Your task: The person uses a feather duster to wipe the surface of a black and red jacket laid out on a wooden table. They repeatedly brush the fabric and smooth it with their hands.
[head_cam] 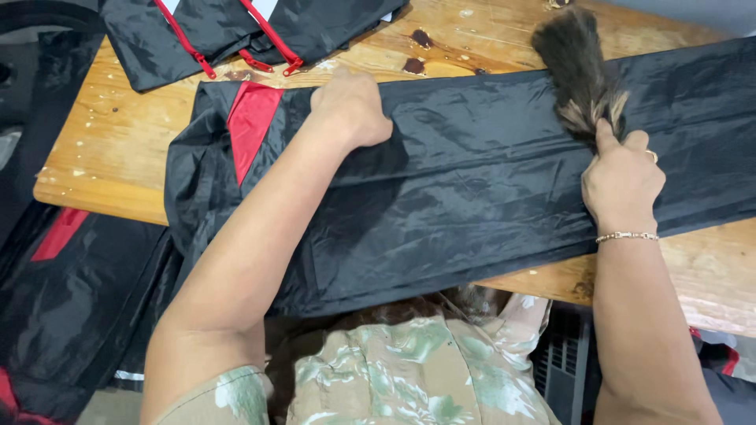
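Pressing down with our left hand (352, 106), we hold the black garment (441, 197) flat against the wooden surface (102, 134); the fingers curl over the far edge of the cloth, so we cannot tell how far they are spread. The garment lies stretched across the surface from left to right, with a red panel (252, 126) near its left end, just beside that hand, and its near edge hangs over the surface's front edge toward us. Our right hand (622, 181), with a thin bracelet (626, 235) at the wrist, is closed around the handle end of a dark bristly brush (579, 67), which rests on the cloth. Farther back lies another black piece with red zippers (236, 35), apparently a second garment.
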